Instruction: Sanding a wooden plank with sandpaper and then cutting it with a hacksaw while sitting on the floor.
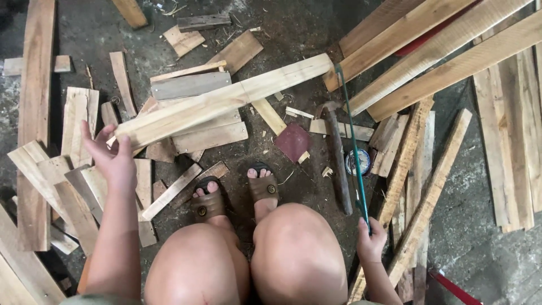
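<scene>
Honestly, the sketchy part is the bare knees and open sandals right under the work. The left hand is wrapped around the near end of a long pale plank, and that plank hangs out over the scrap pile with nothing bracing its far end. If the grip slips, it swings or drops toward the toes. The right hand is clenched on the handle of a green-framed saw, whose blade runs up from the hand until its tip sits just beside the plank's far end; whether it touches the wood I can't quite tell. A hammer lies on the floor between plank and saw, another thing to trip on.
</scene>
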